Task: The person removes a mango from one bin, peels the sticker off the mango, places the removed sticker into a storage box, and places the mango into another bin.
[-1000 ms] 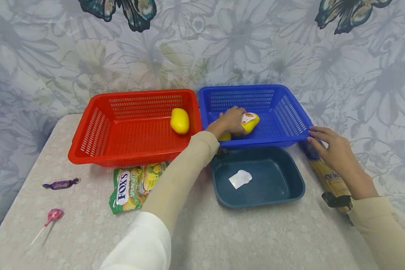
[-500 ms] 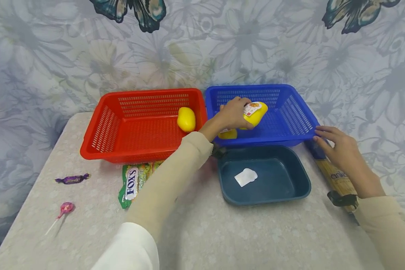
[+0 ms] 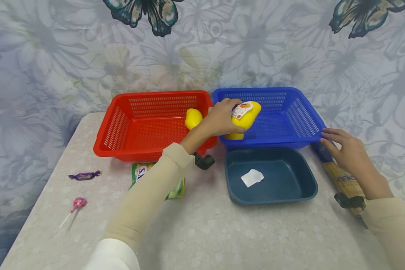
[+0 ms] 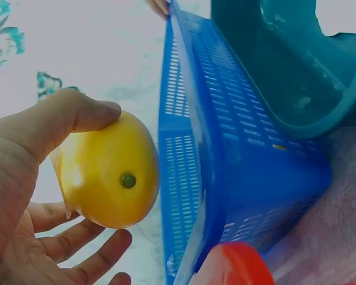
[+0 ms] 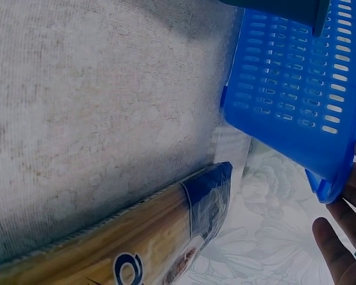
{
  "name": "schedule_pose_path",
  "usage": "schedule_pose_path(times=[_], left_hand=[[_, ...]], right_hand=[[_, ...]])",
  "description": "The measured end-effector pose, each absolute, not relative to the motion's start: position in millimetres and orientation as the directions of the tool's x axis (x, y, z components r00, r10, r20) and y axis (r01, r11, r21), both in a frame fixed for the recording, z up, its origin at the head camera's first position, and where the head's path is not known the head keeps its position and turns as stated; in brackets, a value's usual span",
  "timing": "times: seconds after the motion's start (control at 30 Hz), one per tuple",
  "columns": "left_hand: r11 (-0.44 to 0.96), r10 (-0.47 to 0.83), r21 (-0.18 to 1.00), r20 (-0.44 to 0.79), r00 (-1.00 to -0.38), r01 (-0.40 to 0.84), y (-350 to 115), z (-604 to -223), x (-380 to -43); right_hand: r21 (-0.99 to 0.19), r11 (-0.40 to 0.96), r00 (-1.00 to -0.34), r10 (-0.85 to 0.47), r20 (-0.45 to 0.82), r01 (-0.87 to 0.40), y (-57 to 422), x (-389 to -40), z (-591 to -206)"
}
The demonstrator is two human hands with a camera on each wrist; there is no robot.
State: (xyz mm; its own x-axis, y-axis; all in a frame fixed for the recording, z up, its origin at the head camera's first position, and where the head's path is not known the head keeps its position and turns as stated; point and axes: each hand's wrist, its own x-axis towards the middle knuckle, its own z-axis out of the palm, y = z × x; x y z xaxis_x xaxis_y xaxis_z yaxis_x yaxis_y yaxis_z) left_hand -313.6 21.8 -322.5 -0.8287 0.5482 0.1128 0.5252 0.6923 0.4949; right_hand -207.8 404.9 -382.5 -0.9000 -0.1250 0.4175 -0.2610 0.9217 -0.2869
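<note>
My left hand (image 3: pixel 221 118) grips a yellow mango (image 3: pixel 248 115) with a white label, raised over the left part of the blue basket (image 3: pixel 273 141). In the left wrist view the mango (image 4: pixel 115 172) shows its green stem end, with the thumb on top and the fingers below. Part of another yellow fruit (image 3: pixel 234 136) shows beneath it inside the blue basket. A further mango (image 3: pixel 193 118) lies in the red basket (image 3: pixel 128 153), partly behind my left wrist. My right hand (image 3: pixel 349 152) touches the blue basket's right front corner with its fingertips, fingers extended.
In front of the blue basket stands a dark teal tub (image 3: pixel 273 200) holding a white paper piece (image 3: pixel 252 177). A spaghetti-like pack (image 3: pixel 341 176) lies under my right arm. A green candy bag (image 3: pixel 175 190), a purple-wrapped candy (image 3: pixel 85 176) and a lollipop (image 3: pixel 78 203) lie at left.
My left hand has lifted the labelled mango from the blue basket's floor and moved it leftward toward the red basket. My right hand stays at the basket corner. The head view has shifted left.
</note>
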Motion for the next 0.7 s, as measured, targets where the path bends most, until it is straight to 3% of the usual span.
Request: schedule_pose_path(times=[0.7], left_hand=[[0.66, 0.472, 0.522, 0.271, -0.839, 0.54, -47, -326, -237]], right_hand=[[-0.28, 0.918, -0.888, -0.139, 0.438, -0.282, 404, -206, -384]])
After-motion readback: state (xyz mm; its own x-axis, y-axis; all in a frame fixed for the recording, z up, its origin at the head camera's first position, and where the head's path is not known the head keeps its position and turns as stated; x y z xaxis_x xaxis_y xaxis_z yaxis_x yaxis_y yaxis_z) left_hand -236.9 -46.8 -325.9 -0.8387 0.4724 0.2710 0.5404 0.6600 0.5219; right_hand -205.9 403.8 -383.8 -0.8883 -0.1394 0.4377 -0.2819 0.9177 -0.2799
